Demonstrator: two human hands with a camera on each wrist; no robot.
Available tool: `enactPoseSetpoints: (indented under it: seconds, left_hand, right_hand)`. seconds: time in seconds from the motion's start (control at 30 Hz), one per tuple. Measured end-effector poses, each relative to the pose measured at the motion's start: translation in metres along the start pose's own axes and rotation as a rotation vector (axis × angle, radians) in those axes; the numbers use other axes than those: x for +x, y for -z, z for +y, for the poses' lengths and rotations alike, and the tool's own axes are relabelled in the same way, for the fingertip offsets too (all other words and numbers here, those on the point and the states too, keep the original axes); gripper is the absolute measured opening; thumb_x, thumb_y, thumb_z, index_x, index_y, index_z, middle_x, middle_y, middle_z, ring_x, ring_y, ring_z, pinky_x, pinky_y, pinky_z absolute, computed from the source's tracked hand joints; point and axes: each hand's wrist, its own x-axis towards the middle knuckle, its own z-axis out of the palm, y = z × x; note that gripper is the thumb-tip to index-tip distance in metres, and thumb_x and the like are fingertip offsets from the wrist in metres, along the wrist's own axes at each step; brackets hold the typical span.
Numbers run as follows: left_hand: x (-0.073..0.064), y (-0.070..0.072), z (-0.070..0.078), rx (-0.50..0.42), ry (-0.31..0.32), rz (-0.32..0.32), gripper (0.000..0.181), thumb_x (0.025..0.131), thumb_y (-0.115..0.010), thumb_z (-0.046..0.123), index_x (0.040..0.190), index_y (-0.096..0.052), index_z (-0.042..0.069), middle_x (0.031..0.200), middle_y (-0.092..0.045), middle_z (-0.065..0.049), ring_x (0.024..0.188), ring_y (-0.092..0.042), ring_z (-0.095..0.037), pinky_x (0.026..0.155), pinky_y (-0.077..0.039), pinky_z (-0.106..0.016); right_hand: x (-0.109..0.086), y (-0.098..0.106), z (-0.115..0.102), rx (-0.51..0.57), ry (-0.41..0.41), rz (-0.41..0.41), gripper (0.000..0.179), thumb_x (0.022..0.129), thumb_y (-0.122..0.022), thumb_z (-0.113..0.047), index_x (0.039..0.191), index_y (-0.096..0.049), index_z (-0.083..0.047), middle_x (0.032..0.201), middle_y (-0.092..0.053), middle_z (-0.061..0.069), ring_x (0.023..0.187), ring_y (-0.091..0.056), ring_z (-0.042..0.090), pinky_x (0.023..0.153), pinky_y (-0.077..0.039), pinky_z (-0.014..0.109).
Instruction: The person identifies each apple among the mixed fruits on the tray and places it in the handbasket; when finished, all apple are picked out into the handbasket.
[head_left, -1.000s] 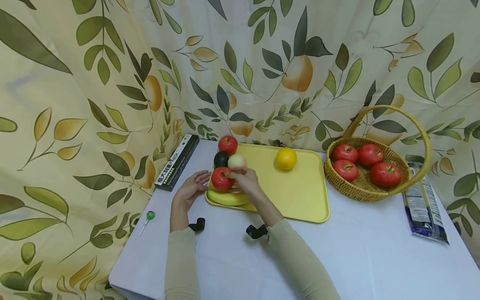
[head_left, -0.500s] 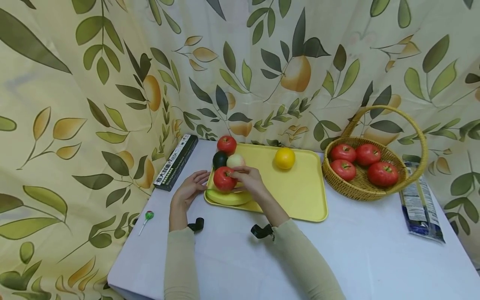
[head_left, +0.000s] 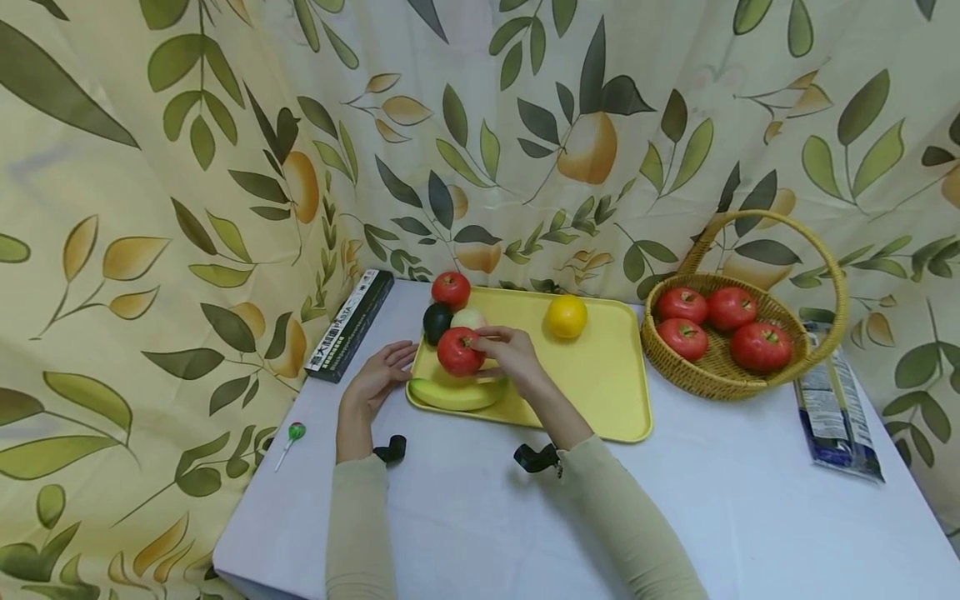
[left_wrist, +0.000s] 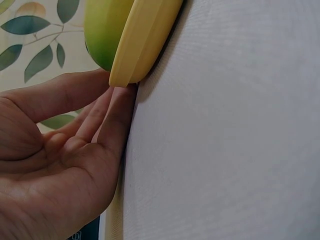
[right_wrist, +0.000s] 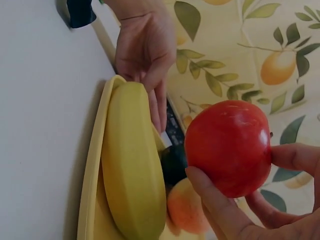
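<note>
My right hand [head_left: 517, 360] holds a glossy red apple [right_wrist: 227, 147] between thumb and fingers, above the left part of a yellow tray [head_left: 592, 392]. My left hand [head_left: 373, 382] is at the tray's near left corner, its fingers fairly straight and touching the rim in the left wrist view. A banana [head_left: 453, 396] lies along the near edge, its greenish end by the left thumb. Behind the held apple sit a pale peach-like fruit [right_wrist: 189, 207], a dark green oval fruit [head_left: 437, 323] and another red apple [head_left: 451, 289]. What the left fingertips press on is partly hidden.
An orange [head_left: 566, 317] sits at the tray's far side. To the right stands a wicker basket [head_left: 705, 385] with several red apples, beside a blue-and-white packet [head_left: 836, 408]. A black pasta box [head_left: 351, 327] and a lollipop [head_left: 296, 431] lie on the left.
My right hand has lifted the apple slightly and carried it to the right, away from the tray's left edge. The left hand has stayed at the corner.
</note>
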Motion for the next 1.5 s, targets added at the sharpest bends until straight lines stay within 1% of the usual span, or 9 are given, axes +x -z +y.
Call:
enactPoseSetpoints:
  seconds: [0.17, 0.33, 0.43, 0.57, 0.67, 0.87, 1.1, 1.37, 1.5]
  left_hand:
    - [0.001, 0.001, -0.001, -0.008, -0.012, -0.006, 0.078, 0.089, -0.053, -0.024, 0.159, -0.036, 0.005, 0.162, -0.044, -0.013, 0.15, -0.041, -0.025, 0.119, -0.039, -0.039]
    - [0.002, 0.0, -0.002, -0.006, 0.0, 0.005, 0.078, 0.089, -0.055, -0.022, 0.159, -0.038, 0.007, 0.161, -0.046, -0.011, 0.149, -0.043, -0.024, 0.117, -0.042, -0.038]
    - [0.001, 0.0, -0.002, -0.016, 0.007, 0.018, 0.077, 0.089, -0.056, -0.022, 0.158, -0.04, 0.008, 0.16, -0.048, -0.01, 0.148, -0.044, -0.023, 0.117, -0.042, -0.038]
    - [0.002, 0.0, -0.001, -0.013, 0.003, 0.017, 0.077, 0.089, -0.056, -0.021, 0.158, -0.039, 0.008, 0.16, -0.047, -0.011, 0.148, -0.044, -0.023, 0.119, -0.04, -0.04]
    - [0.002, -0.001, -0.001, -0.01, 0.005, 0.014, 0.078, 0.089, -0.056, -0.021, 0.159, -0.039, 0.008, 0.16, -0.047, -0.011, 0.148, -0.044, -0.023, 0.119, -0.039, -0.041]
    - [0.0, -0.002, -0.001, 0.003, 0.013, 0.016, 0.078, 0.089, -0.057, -0.021, 0.159, -0.038, 0.009, 0.16, -0.047, -0.01, 0.148, -0.044, -0.023, 0.12, -0.039, -0.041]
    - [-0.002, -0.001, 0.001, -0.004, 0.023, 0.027, 0.078, 0.088, -0.056, -0.021, 0.158, -0.04, 0.01, 0.16, -0.048, -0.009, 0.148, -0.044, -0.022, 0.12, -0.039, -0.04]
    - [-0.002, -0.002, 0.002, -0.013, 0.018, 0.015, 0.076, 0.089, -0.055, -0.022, 0.157, -0.042, 0.01, 0.16, -0.047, -0.009, 0.148, -0.044, -0.021, 0.119, -0.04, -0.04]
    - [0.0, -0.003, 0.002, -0.012, 0.026, 0.023, 0.075, 0.089, -0.056, -0.021, 0.157, -0.043, 0.01, 0.16, -0.048, -0.009, 0.148, -0.045, -0.021, 0.119, -0.04, -0.04]
  right_hand:
    - [-0.002, 0.007, -0.002, -0.002, -0.004, 0.011, 0.044, 0.097, -0.073, -0.016, 0.137, -0.062, -0.001, 0.137, -0.06, 0.019, 0.111, -0.065, 0.033, 0.096, -0.054, 0.063]
    - [-0.002, 0.015, -0.002, -0.008, -0.012, 0.019, 0.045, 0.097, -0.073, -0.015, 0.138, -0.062, 0.0, 0.136, -0.06, 0.02, 0.109, -0.065, 0.032, 0.096, -0.055, 0.061]
    - [-0.002, 0.02, -0.004, -0.017, -0.01, 0.02, 0.045, 0.097, -0.073, -0.015, 0.138, -0.061, 0.0, 0.136, -0.06, 0.02, 0.11, -0.065, 0.033, 0.094, -0.056, 0.06]
    - [-0.004, 0.026, -0.008, -0.039, -0.004, 0.021, 0.046, 0.097, -0.073, -0.017, 0.138, -0.061, 0.0, 0.137, -0.06, 0.02, 0.114, -0.065, 0.036, 0.091, -0.059, 0.056]
    - [-0.005, 0.03, -0.011, -0.054, -0.01, 0.02, 0.047, 0.098, -0.073, -0.018, 0.139, -0.06, 0.0, 0.139, -0.058, 0.02, 0.117, -0.065, 0.038, 0.092, -0.059, 0.055]
    - [-0.01, 0.039, -0.016, -0.053, -0.021, 0.007, 0.049, 0.098, -0.073, -0.018, 0.141, -0.058, 0.001, 0.139, -0.057, 0.022, 0.117, -0.063, 0.038, 0.095, -0.056, 0.06]
    - [-0.011, 0.055, -0.018, -0.062, -0.02, 0.013, 0.051, 0.097, -0.073, -0.016, 0.141, -0.058, 0.003, 0.14, -0.057, 0.023, 0.109, -0.064, 0.031, 0.089, -0.059, 0.055]
    - [-0.016, 0.08, -0.027, -0.064, -0.009, 0.043, 0.049, 0.096, -0.073, -0.016, 0.139, -0.059, 0.004, 0.138, -0.056, 0.02, 0.109, -0.064, 0.031, 0.085, -0.061, 0.055]
    - [-0.019, 0.093, -0.032, -0.07, 0.008, 0.047, 0.049, 0.096, -0.073, -0.016, 0.139, -0.059, 0.004, 0.139, -0.054, 0.02, 0.112, -0.064, 0.033, 0.086, -0.06, 0.056]
